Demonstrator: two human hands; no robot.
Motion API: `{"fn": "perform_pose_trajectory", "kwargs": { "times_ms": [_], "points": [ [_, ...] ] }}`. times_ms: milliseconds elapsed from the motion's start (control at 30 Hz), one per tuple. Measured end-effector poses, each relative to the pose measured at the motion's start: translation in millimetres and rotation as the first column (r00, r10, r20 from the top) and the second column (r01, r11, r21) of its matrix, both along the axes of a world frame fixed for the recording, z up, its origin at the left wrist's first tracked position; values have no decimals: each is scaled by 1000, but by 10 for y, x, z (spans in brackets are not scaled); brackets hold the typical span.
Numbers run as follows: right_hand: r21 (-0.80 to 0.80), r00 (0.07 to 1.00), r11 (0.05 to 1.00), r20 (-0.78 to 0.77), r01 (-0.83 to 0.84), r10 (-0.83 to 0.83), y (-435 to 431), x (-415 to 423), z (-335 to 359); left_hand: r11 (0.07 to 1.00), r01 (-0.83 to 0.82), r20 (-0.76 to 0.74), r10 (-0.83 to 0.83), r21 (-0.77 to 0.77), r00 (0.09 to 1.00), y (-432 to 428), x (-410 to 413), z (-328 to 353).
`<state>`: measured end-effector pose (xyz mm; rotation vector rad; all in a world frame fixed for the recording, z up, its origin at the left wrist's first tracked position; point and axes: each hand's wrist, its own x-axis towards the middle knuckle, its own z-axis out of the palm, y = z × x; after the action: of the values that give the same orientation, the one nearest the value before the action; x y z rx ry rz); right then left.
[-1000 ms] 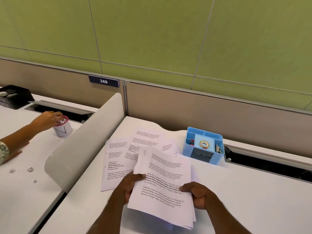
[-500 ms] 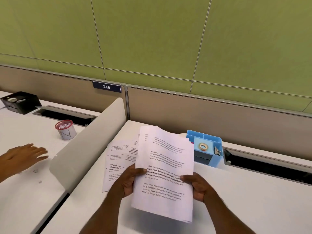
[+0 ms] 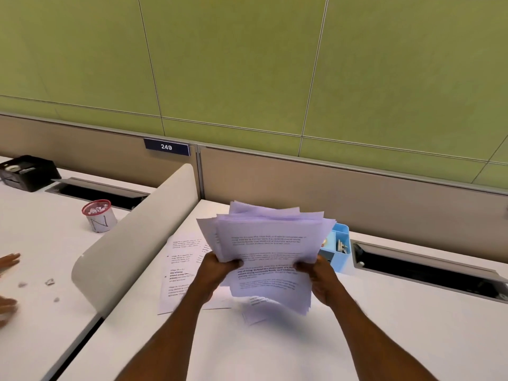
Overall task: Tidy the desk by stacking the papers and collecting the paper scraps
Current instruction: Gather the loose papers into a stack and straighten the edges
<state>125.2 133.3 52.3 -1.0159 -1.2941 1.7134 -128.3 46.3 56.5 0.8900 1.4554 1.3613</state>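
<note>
I hold a sheaf of printed papers (image 3: 270, 243) upright above the white desk (image 3: 384, 339). My left hand (image 3: 217, 273) grips its left edge, thumb on the front sheet. My right hand (image 3: 319, 276) grips the right edge the same way. The sheets are fanned unevenly at the top. More printed sheets (image 3: 180, 270) lie flat on the desk to the left of and under the sheaf. One loose sheet (image 3: 255, 309) shows blurred below the sheaf.
A blue desk organiser (image 3: 339, 246) stands behind the sheaf at right, beside an open cable tray (image 3: 428, 270). A curved white divider (image 3: 132, 243) separates a neighbouring desk with a scrap-filled cup (image 3: 99, 215), loose scraps (image 3: 49, 281), a black box (image 3: 26, 171) and another person's hand (image 3: 8, 261).
I have lifted the sheaf higher and tipped it more upright, its sheets fanning at the top. On the neighbouring desk the other person's hand has drawn back towards the left edge.
</note>
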Motion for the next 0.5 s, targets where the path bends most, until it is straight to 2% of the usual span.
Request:
{"fn": "perform_pose_trajectory", "kwargs": {
  "times_ms": [133,267,500],
  "points": [
    [-8,997,999,68,39,-39,-54,58,-132,999,-46,-7,46,-12,999,-51,92,-131],
    [7,983,998,175,58,-58,-151,149,-380,998,-35,-124,27,-61,992,-143,195,-352],
    [-14,978,995,183,101,-97,-132,118,-401,990,-131,-238,117,-46,964,-45,297,-370]
  ]
}}
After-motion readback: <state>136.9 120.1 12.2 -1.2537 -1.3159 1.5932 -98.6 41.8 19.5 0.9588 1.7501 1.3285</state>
